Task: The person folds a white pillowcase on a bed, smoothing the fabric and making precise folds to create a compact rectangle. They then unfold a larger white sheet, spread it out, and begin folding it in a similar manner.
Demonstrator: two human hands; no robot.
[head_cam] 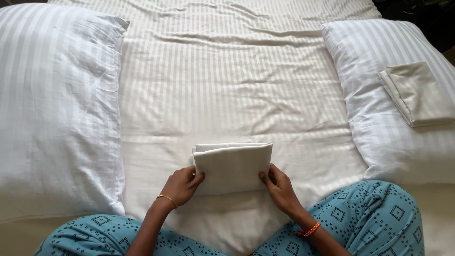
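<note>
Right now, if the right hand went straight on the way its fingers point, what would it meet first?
The right hand points up and left, already touching the folded white cloth. It would press into that cloth at once; beyond lies only striped bedsheet, as far as visible.

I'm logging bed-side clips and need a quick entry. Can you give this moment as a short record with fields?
setting: bed with striped white sheet
left hand: grips left edge of folded white cloth
right hand: grips its right edge
cloth position: flat on sheet, in front of the person
left pillow: bare
right pillow: carries a second folded cloth
</note>
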